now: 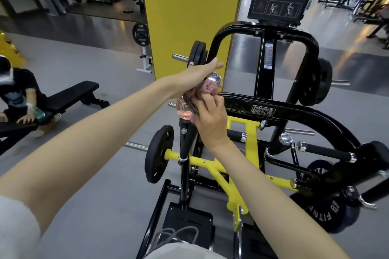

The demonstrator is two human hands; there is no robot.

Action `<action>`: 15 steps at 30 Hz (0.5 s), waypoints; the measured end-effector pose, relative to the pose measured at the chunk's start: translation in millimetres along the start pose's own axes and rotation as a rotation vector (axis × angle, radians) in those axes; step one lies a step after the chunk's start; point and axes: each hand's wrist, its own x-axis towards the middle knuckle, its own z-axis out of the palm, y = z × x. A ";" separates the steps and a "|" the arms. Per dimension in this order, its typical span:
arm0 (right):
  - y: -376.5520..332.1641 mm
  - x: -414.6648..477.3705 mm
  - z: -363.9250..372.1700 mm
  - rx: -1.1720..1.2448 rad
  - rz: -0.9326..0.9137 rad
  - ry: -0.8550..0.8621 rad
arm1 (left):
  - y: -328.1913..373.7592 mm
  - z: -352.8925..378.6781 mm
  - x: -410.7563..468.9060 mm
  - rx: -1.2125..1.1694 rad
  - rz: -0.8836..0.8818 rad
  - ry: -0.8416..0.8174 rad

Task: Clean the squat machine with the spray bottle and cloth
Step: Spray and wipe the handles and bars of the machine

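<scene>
The black and yellow squat machine (263,109) stands in front of me. A pink cloth (211,88) is bunched over the chrome end (215,76) of its left handle post. My left hand (200,73) lies across the top of the cloth with its fingers straight; the thumb is hidden. My right hand (210,121) comes up from below with its fingers curled. It grips a clear spray bottle (183,110) of pinkish liquid with a patterned band, and its fingertips touch the cloth's lower edge.
Weight plates (159,153) hang on the machine's left and right pegs. A yellow pillar (189,6) rises behind it. A person sits by a black bench (69,99) at the left with a bottle. Grey floor lies between the bench and the machine.
</scene>
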 end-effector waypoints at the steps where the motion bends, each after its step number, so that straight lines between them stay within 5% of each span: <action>1: 3.2 -3.8 0.9 -0.004 -0.032 -0.011 | -4.8 -1.2 1.8 -0.027 0.011 0.012; 8: 10.3 -61.1 15.4 0.017 -0.196 -0.286 | -64.7 11.2 1.5 -0.184 -0.135 0.392; 15: 7.8 -112.2 30.0 -0.037 -0.273 -0.614 | -170.5 28.1 -24.4 -0.179 -0.354 0.493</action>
